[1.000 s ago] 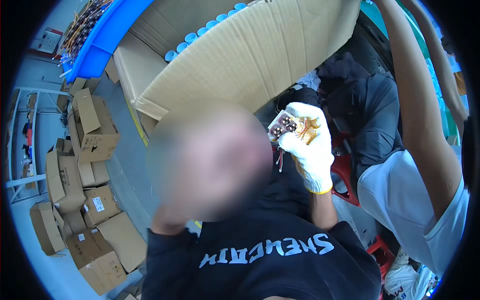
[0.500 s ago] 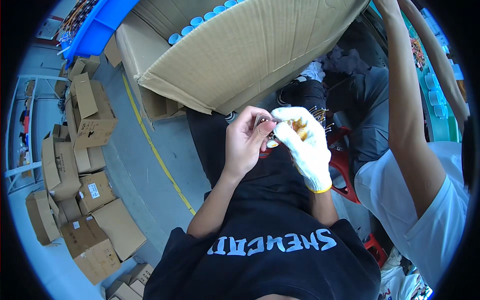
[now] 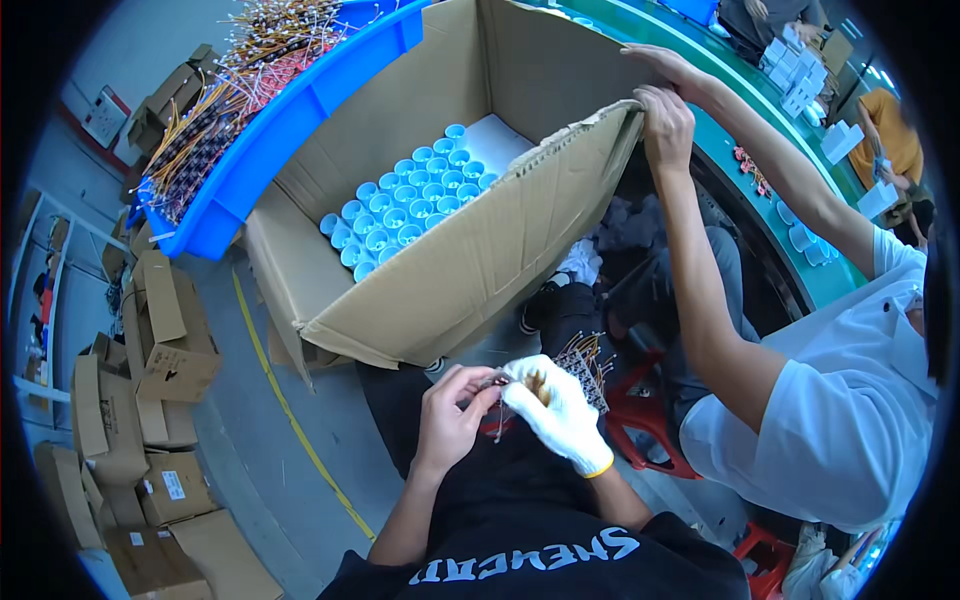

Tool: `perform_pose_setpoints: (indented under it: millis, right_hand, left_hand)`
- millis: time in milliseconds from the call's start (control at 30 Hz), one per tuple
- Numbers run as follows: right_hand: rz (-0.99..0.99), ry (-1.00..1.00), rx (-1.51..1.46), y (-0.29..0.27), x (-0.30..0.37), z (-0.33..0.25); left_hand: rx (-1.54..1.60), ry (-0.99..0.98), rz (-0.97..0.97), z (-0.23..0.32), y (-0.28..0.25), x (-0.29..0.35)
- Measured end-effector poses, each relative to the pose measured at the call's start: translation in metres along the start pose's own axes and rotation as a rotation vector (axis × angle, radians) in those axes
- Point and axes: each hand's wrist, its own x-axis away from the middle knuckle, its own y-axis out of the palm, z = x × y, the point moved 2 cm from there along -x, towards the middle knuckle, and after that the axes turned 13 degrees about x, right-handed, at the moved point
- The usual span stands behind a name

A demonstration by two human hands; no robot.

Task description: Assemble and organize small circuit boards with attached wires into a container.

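Note:
My bare left hand [image 3: 452,418] pinches a small dark part [image 3: 497,381] in front of my lap. Thin strands hang below it, but its exact kind is too small to tell. My right hand [image 3: 556,412], in a white knit glove with yellowish patches, has its fingers closed at the same part, touching the left fingertips. Beside the glove, a bundle of wired parts [image 3: 588,368] with orange-brown leads and pale tips lies on my right thigh.
Ahead stands a large cardboard box [image 3: 440,300] holding rows of light-blue cups [image 3: 395,217]; a co-worker's hands [image 3: 665,115] grip its rim. A blue bin [image 3: 300,120] heaped with wired parts is at far left. Cartons [image 3: 165,330] line the left; a green conveyor [image 3: 730,150] runs right.
The view has tilted up, revealing the cups and the full blue bin. The co-worker's hands now show on the box rim. My hands stay together at the small part.

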Motion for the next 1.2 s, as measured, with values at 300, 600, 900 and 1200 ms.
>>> perform_pose_setpoints:
  millis: [300, 600, 900, 1200]
  right_hand:
    - [-0.131, 0.038, -0.168, 0.002, -0.005, 0.022]
    - [-0.258, 0.189, -0.467, 0.005, 0.001, 0.024]
    - [-0.089, 0.162, -0.37, -0.025, 0.028, -0.022]
    - [0.024, -0.467, 0.1, -0.027, 0.059, -0.028]
  left_hand:
    - [-0.069, 0.017, -0.147, -0.008, -0.005, -0.001]
    - [0.136, -0.089, -0.13, -0.019, 0.003, 0.013]
    - [0.137, -0.1, -0.036, 0.009, 0.035, 0.03]
    - [0.021, 0.012, -0.098, 0.025, 0.038, 0.064]
